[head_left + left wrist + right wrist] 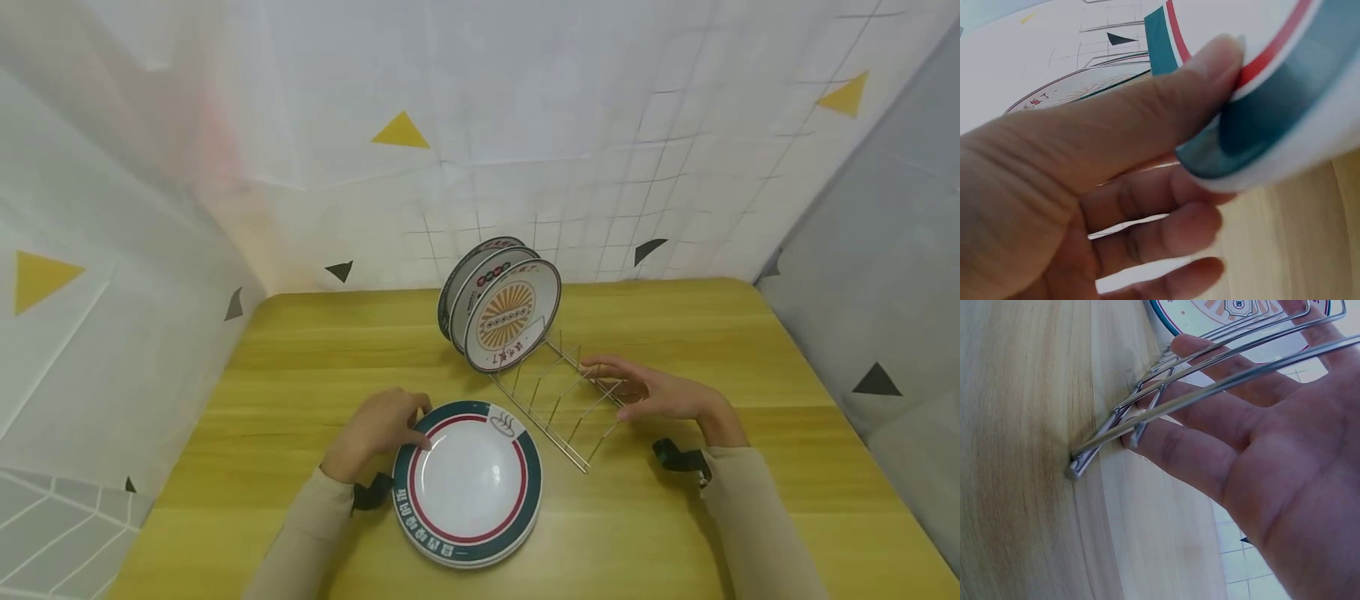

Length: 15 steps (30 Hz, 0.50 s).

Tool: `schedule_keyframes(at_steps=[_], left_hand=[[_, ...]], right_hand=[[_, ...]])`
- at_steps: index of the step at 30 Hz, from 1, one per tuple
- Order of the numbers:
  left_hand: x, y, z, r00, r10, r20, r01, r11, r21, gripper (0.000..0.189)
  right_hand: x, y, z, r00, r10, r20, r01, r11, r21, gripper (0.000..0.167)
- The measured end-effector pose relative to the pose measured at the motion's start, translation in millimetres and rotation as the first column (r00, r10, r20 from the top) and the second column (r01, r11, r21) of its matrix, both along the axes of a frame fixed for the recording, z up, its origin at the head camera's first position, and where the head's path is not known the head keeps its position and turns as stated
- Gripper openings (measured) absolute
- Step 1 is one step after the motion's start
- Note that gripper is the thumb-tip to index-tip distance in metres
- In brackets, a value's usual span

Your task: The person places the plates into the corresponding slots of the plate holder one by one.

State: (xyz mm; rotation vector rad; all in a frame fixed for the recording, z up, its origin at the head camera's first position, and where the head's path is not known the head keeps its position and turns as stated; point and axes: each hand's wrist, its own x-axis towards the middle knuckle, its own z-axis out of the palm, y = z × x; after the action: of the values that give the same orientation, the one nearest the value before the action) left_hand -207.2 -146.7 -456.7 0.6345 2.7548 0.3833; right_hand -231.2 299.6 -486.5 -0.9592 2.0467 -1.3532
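Observation:
A stack of round white plates point(472, 479) with dark green and red rims lies on the table. My left hand point(386, 425) is at its upper left edge; in the left wrist view it pinches the rim of the top plate point(1272, 100), thumb on the upper face and index finger beneath, the other fingers loosely bent. A metal wire dish rack point(555, 400) stands right of the stack. My right hand point(660, 396) is beside its right side; in the right wrist view its extended fingers point(1191, 447) reach behind the wires and touch the lower rail.
Three patterned plates point(513, 317) stand upright in the far end of the rack. The wooden table point(322, 350) is bordered by white sheets point(510, 167) with grid lines and yellow and black triangles. Dark straps point(678, 457) are at both wrists.

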Motion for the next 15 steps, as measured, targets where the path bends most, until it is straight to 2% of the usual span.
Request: schedule_keyframes(at_steps=[7,10,15], left_hand=[[0.6,-6.1,-1.1,0.999,0.052,0.007,-0.053,0.991,0.127,0.038],[3.5,-11.5,-3.5,0.998,0.067,0.007,-0.067,0.982,0.177,0.038],[10.7,-16.2,-3.2,0.997,0.077,-0.029,-0.068,0.970,0.234,0.040]], right_hand=[[-0.7,-2.8,2.7,1.000,0.011,0.002,-0.011,1.000,-0.014,0.080],[-0.4,-4.1,2.6,1.000,0.008,0.008,-0.008,1.000,-0.011,0.081],[0.7,-1.5,1.1,1.000,-0.008,0.001,0.008,1.000,0.002,0.081]])
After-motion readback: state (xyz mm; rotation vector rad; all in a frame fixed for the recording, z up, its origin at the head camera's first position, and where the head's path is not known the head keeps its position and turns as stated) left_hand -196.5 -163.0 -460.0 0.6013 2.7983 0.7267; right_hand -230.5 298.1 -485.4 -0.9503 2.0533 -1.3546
